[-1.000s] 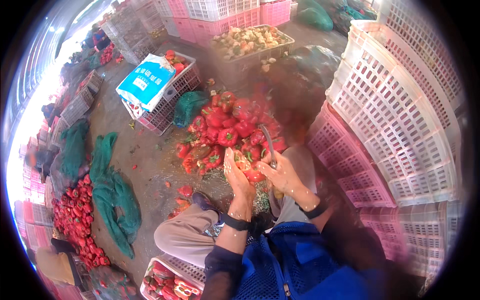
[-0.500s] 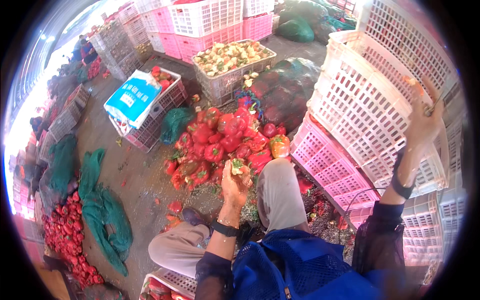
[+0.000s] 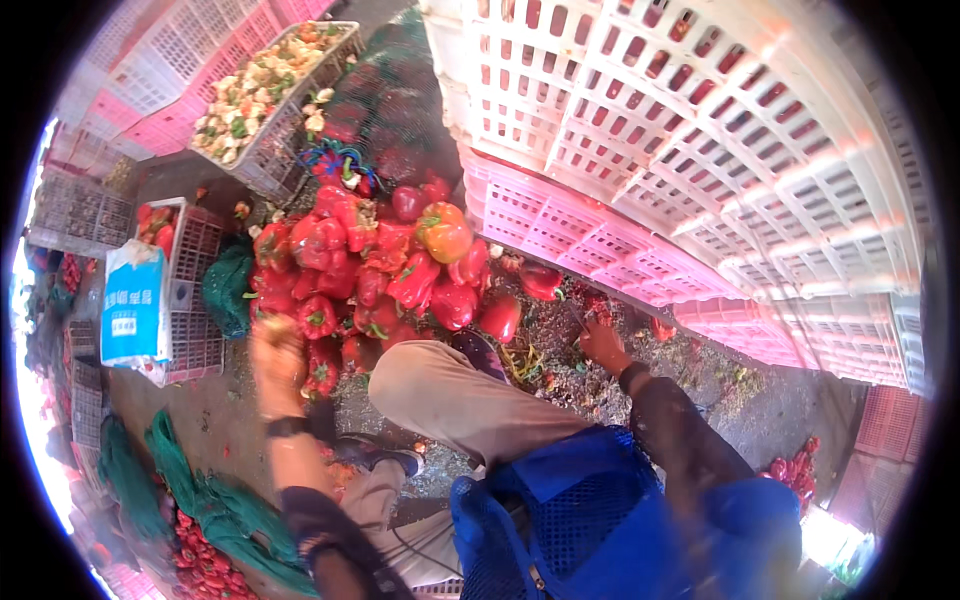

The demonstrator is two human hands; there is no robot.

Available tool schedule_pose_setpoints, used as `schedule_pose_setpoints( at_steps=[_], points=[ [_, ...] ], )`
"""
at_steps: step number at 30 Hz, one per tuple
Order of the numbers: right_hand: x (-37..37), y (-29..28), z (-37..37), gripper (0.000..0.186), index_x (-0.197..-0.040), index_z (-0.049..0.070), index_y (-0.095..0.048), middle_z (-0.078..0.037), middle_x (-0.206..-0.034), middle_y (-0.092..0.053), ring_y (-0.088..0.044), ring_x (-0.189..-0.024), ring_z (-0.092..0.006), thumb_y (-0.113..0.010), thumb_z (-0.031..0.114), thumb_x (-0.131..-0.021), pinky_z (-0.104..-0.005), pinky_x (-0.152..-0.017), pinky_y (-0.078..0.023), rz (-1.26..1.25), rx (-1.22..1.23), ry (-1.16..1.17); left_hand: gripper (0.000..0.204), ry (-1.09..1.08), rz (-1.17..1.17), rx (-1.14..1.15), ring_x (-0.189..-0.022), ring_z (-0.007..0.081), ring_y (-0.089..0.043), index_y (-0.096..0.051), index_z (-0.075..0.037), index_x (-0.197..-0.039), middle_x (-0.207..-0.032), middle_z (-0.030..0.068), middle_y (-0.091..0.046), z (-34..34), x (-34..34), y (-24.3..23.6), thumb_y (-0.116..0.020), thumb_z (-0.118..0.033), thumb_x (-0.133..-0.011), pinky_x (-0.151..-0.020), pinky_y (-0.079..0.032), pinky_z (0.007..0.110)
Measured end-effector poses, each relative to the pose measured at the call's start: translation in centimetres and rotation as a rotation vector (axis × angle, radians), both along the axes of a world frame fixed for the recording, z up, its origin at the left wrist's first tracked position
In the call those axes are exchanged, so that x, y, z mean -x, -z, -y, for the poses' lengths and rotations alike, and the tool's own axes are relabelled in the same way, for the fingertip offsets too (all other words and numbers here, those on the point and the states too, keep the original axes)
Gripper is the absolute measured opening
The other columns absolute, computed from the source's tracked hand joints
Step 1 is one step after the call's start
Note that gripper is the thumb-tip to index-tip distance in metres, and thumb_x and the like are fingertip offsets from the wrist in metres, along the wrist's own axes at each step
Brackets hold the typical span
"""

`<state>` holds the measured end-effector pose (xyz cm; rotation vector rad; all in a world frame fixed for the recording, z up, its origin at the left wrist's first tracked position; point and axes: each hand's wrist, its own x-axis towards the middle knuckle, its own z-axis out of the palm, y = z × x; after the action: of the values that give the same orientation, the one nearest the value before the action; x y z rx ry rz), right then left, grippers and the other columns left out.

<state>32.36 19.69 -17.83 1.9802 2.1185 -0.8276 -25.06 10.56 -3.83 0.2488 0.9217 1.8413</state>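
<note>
My left hand (image 3: 277,365), blurred, is closed around a pale piece of pepper (image 3: 278,328) at the left edge of a heap of red peppers (image 3: 322,265) with one orange-yellow pepper (image 3: 441,233). My right hand (image 3: 604,343) is closed on a knife (image 3: 578,318), low over the littered floor beside the pink crates. Both forearms reach in from the lower edge, either side of my bent legs. A loose red pepper (image 3: 541,282) lies above and left of the knife.
Stacked white crates (image 3: 700,140) and pink crates (image 3: 560,235) rise on the right. A crate of pepper cores (image 3: 265,90) and a crate with a blue-and-white bag (image 3: 135,300) stand upper left. A full mesh sack (image 3: 385,110) lies behind the heap. Green nets (image 3: 230,520) lie lower left.
The view has turned toward the right-hand crates. My right hand, raised beside them half a second ago, is now low near the floor. The pepper held between both hands earlier is no longer between them.
</note>
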Motion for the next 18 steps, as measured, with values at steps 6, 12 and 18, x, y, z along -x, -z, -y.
schedule_pose_setpoints(
  at_steps=[6,12,18],
  points=[
    [5.7,-0.6,-3.6,0.041,-0.116,0.009,-0.047,-0.020,-0.121,-0.048,-0.062,-0.078,-0.0370,-0.052,0.019,-0.077,-0.0478,-0.066,-0.050,-0.026,-0.083,-0.163,0.045,-0.488,-0.479,0.172,-0.111,0.0304,-0.052,-0.042,0.005,-0.121,-0.121,0.0211,-0.049,-10.0,1.9,-17.5,-0.042,-0.030,-0.093,-0.094,-0.045,0.038],
    [10.3,4.8,-7.7,0.049,-0.124,-0.007,-0.034,-0.027,-0.120,-0.046,-0.063,-0.079,-0.0337,-0.045,0.013,-0.080,-0.0428,-0.062,-0.054,0.222,-0.170,-0.408,0.028,-0.048,-0.432,0.438,-0.087,0.0190,-0.060,-0.051,-0.002,-0.112,-0.100,0.0098,-0.061,-8.1,-9.2,-5.1,-0.053,-0.018,-0.088,-0.080,-0.050,0.033],
    [10.1,3.9,-11.1,0.068,-0.120,-0.004,-0.042,-0.023,-0.090,-0.062,-0.062,-0.080,-0.0352,-0.064,0.039,-0.073,-0.0433,-0.064,-0.052,-0.004,0.030,-0.228,0.028,-0.096,-0.139,0.653,-0.084,0.0198,-0.061,-0.050,-0.002,-0.114,-0.105,0.0127,-0.060,1.0,-16.0,4.4,-0.052,-0.014,-0.089,-0.072,-0.052,0.030]
  ],
)
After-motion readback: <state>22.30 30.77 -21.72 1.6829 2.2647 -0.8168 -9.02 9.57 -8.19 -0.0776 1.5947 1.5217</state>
